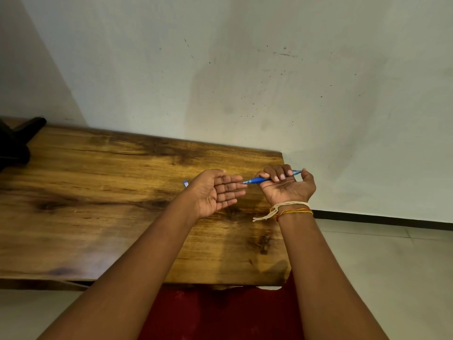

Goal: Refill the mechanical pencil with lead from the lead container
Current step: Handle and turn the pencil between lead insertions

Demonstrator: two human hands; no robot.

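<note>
A wooden surface (98,192) runs along a stained pale wall (245,69), with a dark object (14,141) at its far left end and red fabric (220,312) below its near edge. Above the surface's right end, the left hand (215,192) lies flat and empty, palm up, fingers spread apart, hiding most of a small blue-and-white item (185,184) behind it. The right hand (286,185), threads (284,211) tied round its wrist, is clamped on the blue mechanical pencil (257,180), its tip pointing at the left fingertips.
</note>
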